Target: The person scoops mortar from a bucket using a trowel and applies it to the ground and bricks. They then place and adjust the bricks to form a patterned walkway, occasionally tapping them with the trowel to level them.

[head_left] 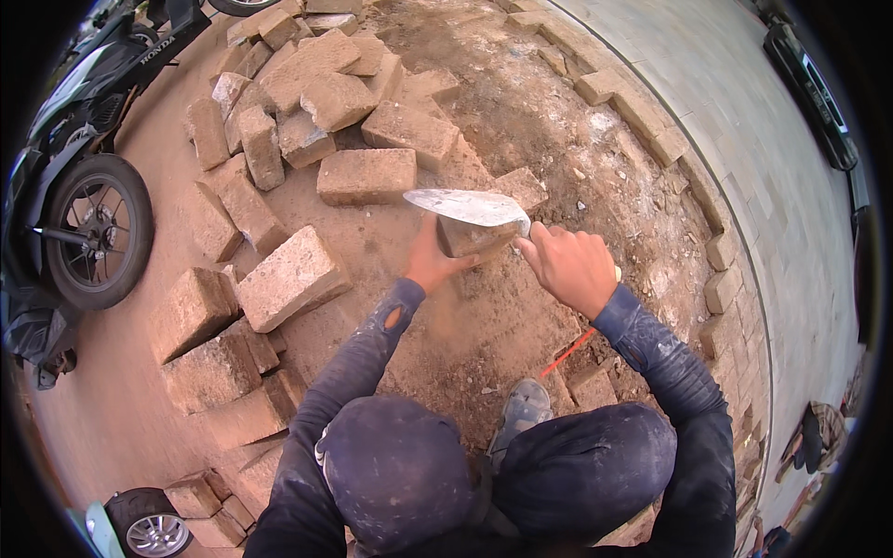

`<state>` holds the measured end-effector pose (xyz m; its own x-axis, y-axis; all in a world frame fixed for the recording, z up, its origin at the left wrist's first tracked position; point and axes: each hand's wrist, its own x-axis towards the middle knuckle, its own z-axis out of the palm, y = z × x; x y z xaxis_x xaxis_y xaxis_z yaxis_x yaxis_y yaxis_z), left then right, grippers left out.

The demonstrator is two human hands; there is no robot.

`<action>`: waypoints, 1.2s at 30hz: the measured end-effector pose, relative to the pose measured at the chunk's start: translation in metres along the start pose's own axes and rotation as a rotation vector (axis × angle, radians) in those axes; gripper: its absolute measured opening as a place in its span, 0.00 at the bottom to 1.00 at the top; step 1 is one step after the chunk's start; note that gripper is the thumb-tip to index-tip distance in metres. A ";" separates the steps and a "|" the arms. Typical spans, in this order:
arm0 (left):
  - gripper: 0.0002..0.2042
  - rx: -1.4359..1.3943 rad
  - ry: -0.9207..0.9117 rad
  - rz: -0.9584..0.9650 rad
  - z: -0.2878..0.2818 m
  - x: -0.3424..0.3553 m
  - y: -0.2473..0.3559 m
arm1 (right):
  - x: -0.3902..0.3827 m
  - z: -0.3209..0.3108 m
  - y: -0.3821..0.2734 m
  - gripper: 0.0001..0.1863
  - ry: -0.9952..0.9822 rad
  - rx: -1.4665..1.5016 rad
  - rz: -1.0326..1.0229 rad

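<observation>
In the middle, my right hand (573, 268) is closed round the handle of a pointing trowel (468, 205). Its pale, dusty metal blade points left and lies across the top of a paving block (470, 238). My left hand (433, 259) grips that block from its left and near side, thumb stretched along the near face. The blade covers part of the block, so whether it touches the ground cannot be made out. Just beyond the blade, one loose paving block (366, 177) lies flat, and another (521, 188) sits to its right.
A heap of paving blocks (321, 70) spreads ahead, with more blocks (293, 277) at left. Parked motorcycles (98, 228) stand along the left side. Broken soil (567, 149) lies at right, bordered by edging blocks (642, 112) and grey paving (716, 84). An orange-red string (567, 353) runs beside my shoe (526, 405).
</observation>
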<state>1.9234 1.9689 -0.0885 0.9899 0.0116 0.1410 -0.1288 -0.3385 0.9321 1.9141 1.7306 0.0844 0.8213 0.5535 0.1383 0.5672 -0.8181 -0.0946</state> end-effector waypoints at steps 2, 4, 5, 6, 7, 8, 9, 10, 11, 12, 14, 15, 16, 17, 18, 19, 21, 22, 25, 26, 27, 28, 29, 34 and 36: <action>0.50 -0.005 -0.012 -0.010 0.007 0.003 0.012 | -0.005 0.011 0.009 0.22 -0.066 -0.024 0.070; 0.49 0.077 0.110 -0.044 0.021 -0.007 0.033 | -0.006 0.018 0.025 0.23 -0.109 -0.001 0.195; 0.50 0.179 0.176 -0.104 0.032 -0.017 0.042 | 0.003 0.019 0.035 0.24 -0.107 0.042 0.274; 0.50 0.282 0.243 -0.160 0.044 -0.025 0.050 | 0.007 0.022 0.044 0.24 -0.104 0.087 0.354; 0.54 0.249 0.284 -0.222 0.060 -0.032 0.060 | 0.002 0.027 0.051 0.26 -0.091 0.203 0.431; 0.54 0.191 0.308 -0.220 0.059 -0.037 0.065 | -0.008 0.035 0.052 0.26 -0.059 0.359 0.465; 0.55 0.132 0.330 -0.221 0.056 -0.040 0.069 | -0.017 0.044 0.051 0.26 -0.023 0.513 0.499; 0.56 0.080 0.354 -0.225 0.047 -0.045 0.071 | -0.027 0.052 0.045 0.26 0.018 0.673 0.529; 0.58 0.142 0.313 -0.198 0.040 -0.046 0.064 | -0.040 0.067 0.042 0.26 0.020 0.810 0.563; 0.59 0.173 0.234 -0.213 0.032 -0.045 0.058 | -0.053 0.081 0.038 0.26 -0.010 0.921 0.625; 0.60 0.270 0.078 -0.249 0.000 -0.036 0.072 | -0.069 0.105 0.016 0.25 -0.069 1.182 0.734; 0.60 0.413 -0.007 -0.081 -0.016 -0.027 0.079 | -0.072 0.113 0.004 0.25 -0.063 1.268 0.778; 0.61 0.545 -0.102 0.089 -0.030 -0.015 0.088 | -0.075 0.121 -0.010 0.24 -0.059 1.354 0.828; 0.62 0.667 -0.231 0.191 -0.045 0.000 0.105 | -0.073 0.127 -0.025 0.24 -0.056 1.447 0.863; 0.62 0.775 -0.365 0.292 -0.053 0.016 0.121 | -0.074 0.134 -0.040 0.23 0.065 1.423 0.825; 0.62 0.854 -0.510 0.400 -0.048 0.031 0.126 | -0.080 0.141 -0.051 0.21 0.183 1.375 0.808; 0.64 0.898 -0.716 0.460 -0.045 0.062 0.132 | -0.081 0.148 -0.074 0.20 0.333 1.319 0.738; 0.65 0.914 -0.816 0.495 -0.043 0.076 0.134 | -0.082 0.151 -0.084 0.20 0.372 1.297 0.716; 0.61 0.877 -0.912 0.315 -0.037 0.090 0.131 | -0.076 0.183 -0.092 0.20 0.302 1.298 0.770; 0.60 0.862 -0.925 0.277 -0.032 0.089 0.132 | -0.075 0.193 -0.092 0.20 0.240 1.306 0.814; 0.57 0.881 -0.903 0.301 -0.030 0.088 0.130 | -0.073 0.204 -0.086 0.20 0.234 1.299 0.848; 0.57 0.887 -0.885 0.308 -0.032 0.086 0.132 | -0.067 0.212 -0.074 0.20 0.224 1.299 0.869; 0.56 0.888 -0.863 0.312 -0.037 0.082 0.131 | -0.062 0.213 -0.065 0.20 0.208 1.293 0.888; 0.56 0.929 -0.674 0.195 -0.053 0.052 0.123 | -0.071 0.163 -0.073 0.20 0.109 1.276 0.665; 0.55 0.934 -0.618 0.161 -0.049 0.045 0.120 | -0.069 0.169 -0.070 0.21 0.052 1.228 0.668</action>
<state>1.9496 1.9746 0.0463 0.8583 -0.4749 -0.1943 -0.4195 -0.8676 0.2670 1.8284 1.7759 -0.0850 0.9662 0.0901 -0.2417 -0.2132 -0.2488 -0.9448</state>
